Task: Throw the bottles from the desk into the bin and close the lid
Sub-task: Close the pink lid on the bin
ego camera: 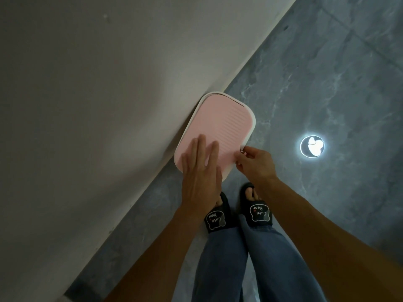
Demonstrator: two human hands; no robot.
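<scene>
While the pink lid [220,136] lies flat on top of the white bin [250,118], the job looks to be at its last step, closing the lid. The bin stands on the grey floor [327,73], right against the wall [87,83]. The left hand [201,171] is open and flat, with its palm and fingers resting on the near end of the lid. The right hand [254,163] is curled and pinches something small and white at the lid's right edge; it may be a tab or a bit of bag, but I cannot tell. Next, I think the lid needs a soft push down so it sits snug all round. No bottles show here, and the inside of the bin is hidden. The desk is out of view. The 2 black slippers [259,211] stand just below the bin.
</scene>
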